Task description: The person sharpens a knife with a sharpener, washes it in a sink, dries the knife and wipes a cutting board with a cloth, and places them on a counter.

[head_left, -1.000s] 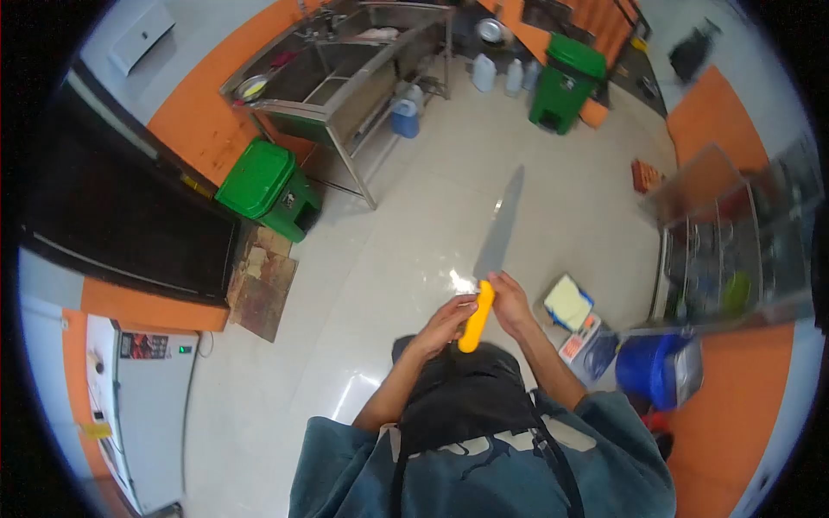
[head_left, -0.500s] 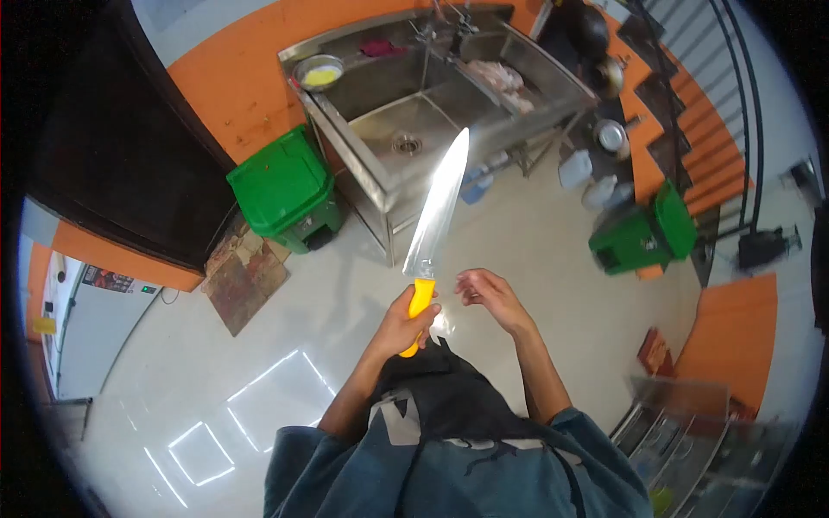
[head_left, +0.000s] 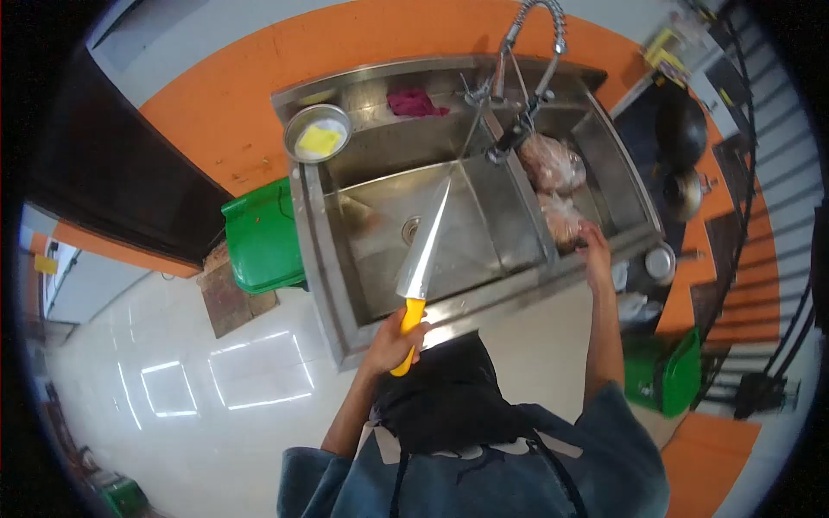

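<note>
My left hand is closed round the yellow handle of a large kitchen knife, its blade pointing up and away over the left basin of the steel sink. At the right basin my right hand reaches over the front rim with its fingers stretched out. Close to its fingertips lies a clear plastic bag of pinkish meat; I cannot tell whether they touch. Behind that lies a second bag of meat, also in the right basin.
A spring-hose faucet rises over the divider. On the sink's back left corner stands a metal bowl with a yellow sponge; a dark red cloth lies on the back ledge. Green bins stand at both sides.
I have come closer to the sink. My right hand has moved from beside the knife out to the right basin. The knife stays in my left hand.
</note>
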The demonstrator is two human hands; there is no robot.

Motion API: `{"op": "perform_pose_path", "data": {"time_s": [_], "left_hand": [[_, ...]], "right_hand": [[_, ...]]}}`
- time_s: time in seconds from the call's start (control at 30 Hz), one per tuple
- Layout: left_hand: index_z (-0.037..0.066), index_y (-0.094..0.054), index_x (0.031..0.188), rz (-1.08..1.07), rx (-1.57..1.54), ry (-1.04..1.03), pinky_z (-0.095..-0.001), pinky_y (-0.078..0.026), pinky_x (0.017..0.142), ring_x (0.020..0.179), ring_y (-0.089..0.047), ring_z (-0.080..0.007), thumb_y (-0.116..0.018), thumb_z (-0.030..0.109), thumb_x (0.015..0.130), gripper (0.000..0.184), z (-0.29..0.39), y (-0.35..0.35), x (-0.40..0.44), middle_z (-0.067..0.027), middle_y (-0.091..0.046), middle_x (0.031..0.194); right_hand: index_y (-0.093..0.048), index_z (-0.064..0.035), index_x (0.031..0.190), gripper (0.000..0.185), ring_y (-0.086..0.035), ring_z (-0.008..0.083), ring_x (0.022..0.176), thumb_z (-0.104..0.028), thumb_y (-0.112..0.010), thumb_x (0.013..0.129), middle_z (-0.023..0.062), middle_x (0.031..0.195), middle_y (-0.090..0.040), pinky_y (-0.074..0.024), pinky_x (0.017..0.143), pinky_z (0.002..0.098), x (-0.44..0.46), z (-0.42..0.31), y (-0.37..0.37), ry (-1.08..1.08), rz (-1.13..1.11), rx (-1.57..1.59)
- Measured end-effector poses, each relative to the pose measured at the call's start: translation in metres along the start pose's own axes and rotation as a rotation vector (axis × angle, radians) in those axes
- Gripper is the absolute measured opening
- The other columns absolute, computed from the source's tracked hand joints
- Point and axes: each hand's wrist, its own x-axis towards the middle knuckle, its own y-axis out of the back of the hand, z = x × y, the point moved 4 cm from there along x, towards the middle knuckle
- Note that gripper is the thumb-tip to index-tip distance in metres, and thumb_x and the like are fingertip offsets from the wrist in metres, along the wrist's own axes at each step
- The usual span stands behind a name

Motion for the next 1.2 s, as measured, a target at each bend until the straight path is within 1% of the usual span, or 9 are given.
{"op": "perform_pose_path", "data": {"time_s": [0.17, 0.37, 0.43, 0.53, 0.67, 0.77, 0.97, 1.07, 1.2], "left_hand": [[0.003, -0.054, 0.099, 0.178, -0.132, 0.118, -0.0276, -0.045, 0.048, 0.052, -0.055, -0.0119, -0.061, 0.022, 0.093, 0.021, 0.014, -0.031, 0.103, -0.0038, -0.057, 0.066], [0.002, -0.054, 0.097, 0.338, -0.197, 0.242, -0.0286, -0.045, 0.047, 0.049, -0.054, -0.0123, -0.059, 0.021, 0.093, 0.019, 0.018, -0.063, 0.195, -0.0037, -0.055, 0.064], [0.002, -0.055, 0.096, 0.381, -0.302, 0.21, -0.029, -0.045, 0.047, 0.05, -0.055, -0.0124, -0.059, 0.021, 0.093, 0.019, 0.02, -0.071, 0.225, -0.0039, -0.055, 0.064], [0.002, -0.055, 0.098, 0.39, -0.329, 0.186, -0.0294, -0.046, 0.047, 0.052, -0.056, -0.0129, -0.06, 0.021, 0.092, 0.02, 0.008, -0.078, 0.259, -0.0044, -0.056, 0.065], [0.003, -0.053, 0.104, 0.41, -0.331, 0.253, -0.03, -0.047, 0.048, 0.052, -0.055, -0.0133, -0.058, 0.019, 0.093, 0.02, 0.008, -0.082, 0.287, -0.0045, -0.057, 0.069], [0.003, -0.053, 0.104, 0.409, -0.329, 0.179, -0.0297, -0.047, 0.047, 0.051, -0.055, -0.0137, -0.061, 0.02, 0.092, 0.023, -0.011, -0.088, 0.309, -0.0044, -0.057, 0.069], [0.001, -0.053, 0.105, 0.394, -0.322, 0.206, -0.0293, -0.047, 0.048, 0.053, -0.055, -0.0121, -0.063, 0.021, 0.091, 0.026, -0.014, -0.093, 0.342, -0.0032, -0.056, 0.071], [0.002, -0.053, 0.104, 0.368, -0.371, 0.209, -0.0289, -0.048, 0.049, 0.054, -0.055, -0.0115, -0.065, 0.018, 0.09, 0.025, -0.016, -0.095, 0.355, -0.0027, -0.056, 0.072], [0.002, -0.052, 0.1, 0.401, -0.445, 0.144, -0.0301, -0.047, 0.05, 0.053, -0.056, -0.0133, -0.065, 0.016, 0.088, 0.023, -0.035, -0.1, 0.378, -0.0045, -0.057, 0.07]], "right_hand": [[-0.057, -0.0075, 0.128, 0.038, -0.055, 0.0123, 0.101, -0.029, -0.054, 0.097, 0.0014, 0.121, -0.06, -0.0436, 0.085, 0.0296, 0.26, -0.023, -0.066, 0.253, -0.285, -0.169], [-0.041, -0.0005, 0.139, 0.051, -0.05, 0.0199, 0.12, -0.02, -0.056, 0.095, 0.0135, 0.129, -0.054, -0.0403, 0.098, 0.032, 0.394, -0.024, -0.241, 0.321, -0.835, -0.285], [-0.029, 0.0003, 0.145, 0.063, -0.043, 0.0296, 0.13, -0.022, -0.057, 0.093, 0.0213, 0.137, -0.047, -0.0352, 0.106, 0.0368, 0.387, -0.053, -0.281, 0.828, -0.676, -0.769], [-0.024, 0.0014, 0.146, 0.072, -0.036, 0.0363, 0.136, -0.023, -0.06, 0.089, 0.0266, 0.142, -0.039, -0.0316, 0.109, 0.0416, 0.42, -0.027, -0.323, 1.013, -0.656, -0.621], [-0.019, 0.0017, 0.147, 0.082, -0.03, 0.039, 0.138, -0.029, -0.063, 0.084, 0.0285, 0.147, -0.03, -0.029, 0.111, 0.0429, 0.401, -0.035, -0.329, 0.637, -0.71, -0.965], [-0.02, -0.0006, 0.147, 0.082, -0.027, 0.0369, 0.14, -0.029, -0.063, 0.084, 0.0261, 0.147, -0.032, -0.0286, 0.111, 0.0442, 0.388, -0.034, -0.323, 0.856, -0.678, -1.248], [-0.036, -0.0011, 0.142, 0.059, -0.033, 0.0338, 0.138, -0.021, -0.056, 0.091, 0.0207, 0.147, -0.038, -0.0317, 0.11, 0.0403, 0.342, -0.019, -0.295, 1.262, -0.769, -0.675], [-0.042, 0.0051, 0.136, 0.048, -0.044, 0.031, 0.131, -0.021, -0.051, 0.097, 0.0214, 0.14, -0.046, -0.0367, 0.107, 0.0366, 0.33, 0.003, -0.286, 0.298, -1.256, -0.484], [-0.044, 0.0093, 0.132, 0.048, -0.053, 0.0274, 0.122, -0.027, -0.047, 0.1, 0.0224, 0.133, -0.052, -0.0424, 0.103, 0.0346, 0.321, 0.006, -0.284, -0.423, -1.285, -0.025]]}}
